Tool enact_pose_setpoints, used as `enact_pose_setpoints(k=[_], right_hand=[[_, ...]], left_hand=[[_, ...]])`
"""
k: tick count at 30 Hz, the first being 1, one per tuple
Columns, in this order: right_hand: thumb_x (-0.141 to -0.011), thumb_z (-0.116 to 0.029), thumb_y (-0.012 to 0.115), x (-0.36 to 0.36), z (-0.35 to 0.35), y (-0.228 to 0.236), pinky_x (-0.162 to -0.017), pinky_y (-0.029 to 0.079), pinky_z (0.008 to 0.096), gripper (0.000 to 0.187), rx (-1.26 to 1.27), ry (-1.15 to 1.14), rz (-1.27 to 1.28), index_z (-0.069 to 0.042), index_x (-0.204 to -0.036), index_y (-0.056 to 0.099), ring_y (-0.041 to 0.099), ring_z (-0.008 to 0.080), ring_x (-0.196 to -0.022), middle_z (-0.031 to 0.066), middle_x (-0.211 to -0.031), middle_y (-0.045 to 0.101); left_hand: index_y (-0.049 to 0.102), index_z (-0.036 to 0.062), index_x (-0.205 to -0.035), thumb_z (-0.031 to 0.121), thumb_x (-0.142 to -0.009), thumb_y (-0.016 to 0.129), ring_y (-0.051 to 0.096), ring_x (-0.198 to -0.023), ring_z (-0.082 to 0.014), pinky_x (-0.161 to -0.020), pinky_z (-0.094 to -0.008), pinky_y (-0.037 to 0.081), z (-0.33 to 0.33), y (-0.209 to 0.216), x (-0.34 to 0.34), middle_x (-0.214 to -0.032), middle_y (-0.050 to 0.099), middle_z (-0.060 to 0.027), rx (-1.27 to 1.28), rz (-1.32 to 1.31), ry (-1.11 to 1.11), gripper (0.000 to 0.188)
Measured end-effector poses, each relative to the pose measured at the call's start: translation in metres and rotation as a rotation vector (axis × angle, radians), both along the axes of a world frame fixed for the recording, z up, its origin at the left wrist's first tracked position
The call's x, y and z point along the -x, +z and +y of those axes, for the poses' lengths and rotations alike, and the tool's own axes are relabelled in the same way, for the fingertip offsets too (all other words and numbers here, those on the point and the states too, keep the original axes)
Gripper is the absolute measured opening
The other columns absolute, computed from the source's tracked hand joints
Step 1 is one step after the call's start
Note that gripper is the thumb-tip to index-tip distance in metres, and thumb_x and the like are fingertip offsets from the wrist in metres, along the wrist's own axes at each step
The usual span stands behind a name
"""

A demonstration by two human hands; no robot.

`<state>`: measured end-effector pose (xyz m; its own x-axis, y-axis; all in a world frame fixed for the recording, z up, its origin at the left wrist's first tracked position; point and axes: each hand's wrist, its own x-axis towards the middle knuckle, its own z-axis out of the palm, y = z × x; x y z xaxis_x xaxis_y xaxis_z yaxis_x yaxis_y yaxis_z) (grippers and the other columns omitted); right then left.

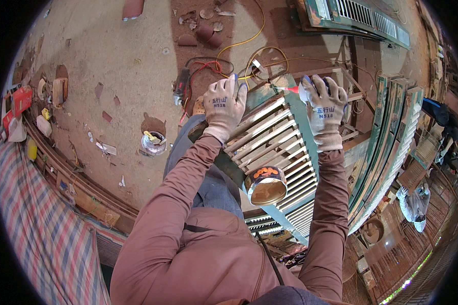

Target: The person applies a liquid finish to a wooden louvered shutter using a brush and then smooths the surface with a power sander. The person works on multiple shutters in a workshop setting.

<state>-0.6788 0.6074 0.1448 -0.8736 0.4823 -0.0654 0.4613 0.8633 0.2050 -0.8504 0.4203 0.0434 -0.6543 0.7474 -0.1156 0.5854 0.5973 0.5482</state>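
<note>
A louvered wooden shutter (301, 119) with pale slats and worn blue-green paint lies in front of me. My left hand (224, 108), in a pale work glove, is closed over its far left edge, thumb apart from the fingers. My right hand (325, 107), gloved alike, is closed around a white squeeze bottle (303, 95) with a red nozzle (289, 89). The nozzle points left at the shutter's far end; whether its tip touches the wood I cannot tell. An open round tin (266, 174) stands on the slats between my forearms.
A dark, red-marked power tool (181, 84) and a yellow cord (232, 47) lie on the floor beyond. More shutters are stacked at right (392, 137) and far right (361, 15). A small pot (154, 146) stands at left, near checked cloth (40, 213). Another person (445, 119) is at far right.
</note>
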Motion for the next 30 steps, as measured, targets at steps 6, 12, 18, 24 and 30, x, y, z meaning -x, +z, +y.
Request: enact_pose_setpoints(k=[6, 12, 18, 24, 30], right_hand=[[-0.079, -0.015, 0.073, 0.009, 0.004, 0.002, -0.108, 0.035, 0.0443, 0.051, -0.015, 0.011, -0.008, -0.030, -0.128, 0.069, 0.052, 0.0219, -0.127, -0.0044, -0.132, 0.062], [-0.079, -0.017, 0.073, 0.003, 0.010, 0.004, -0.108, 0.036, 0.0456, 0.052, -0.020, 0.100, -0.069, -0.031, -0.129, 0.067, 0.052, 0.0224, -0.128, -0.0048, -0.131, 0.062], [-0.079, -0.025, 0.074, -0.006, 0.023, 0.000, -0.110, 0.035, 0.0466, 0.053, -0.128, 0.265, -0.125, -0.035, -0.131, 0.064, 0.050, 0.0206, -0.129, -0.0062, -0.133, 0.059], [-0.079, -0.026, 0.076, 0.007, 0.032, 0.000, -0.115, 0.032, 0.0444, 0.058, -0.135, 0.372, -0.206, -0.037, -0.134, 0.060, 0.044, 0.0182, -0.136, -0.0097, -0.138, 0.054], [-0.080, -0.029, 0.074, 0.019, 0.042, -0.005, -0.113, 0.034, 0.0424, 0.047, -0.208, 0.524, -0.226, -0.035, -0.125, 0.061, 0.043, 0.0184, -0.134, -0.0088, -0.128, 0.052]], left_hand=[[0.065, 0.0058, -0.125, 0.038, -0.100, 0.061, 0.066, -0.103, -0.0343, -0.089, -0.0451, 0.054, 0.001, 0.002, 0.000, -0.110, 0.070, -0.0142, -0.002, -0.005, 0.002, 0.041], [0.065, 0.0058, -0.125, 0.038, -0.099, 0.062, 0.067, -0.102, -0.0336, -0.088, -0.0450, 0.054, 0.001, 0.000, 0.001, -0.108, 0.071, -0.0134, -0.016, -0.001, 0.015, 0.041], [0.065, 0.0064, -0.125, 0.037, -0.099, 0.062, 0.067, -0.102, -0.0335, -0.088, -0.0452, 0.054, 0.001, 0.003, 0.001, -0.108, 0.071, -0.0131, -0.023, 0.006, 0.007, 0.041], [0.065, 0.0069, -0.127, 0.038, -0.098, 0.062, 0.067, -0.102, -0.0336, -0.087, -0.0454, 0.054, -0.001, 0.000, 0.001, -0.109, 0.071, -0.0130, -0.030, 0.023, 0.015, 0.042], [0.065, 0.0073, -0.126, 0.039, -0.099, 0.061, 0.067, -0.103, -0.0337, -0.086, -0.0454, 0.055, -0.001, -0.002, 0.001, -0.109, 0.071, -0.0125, -0.011, 0.006, 0.005, 0.042]])
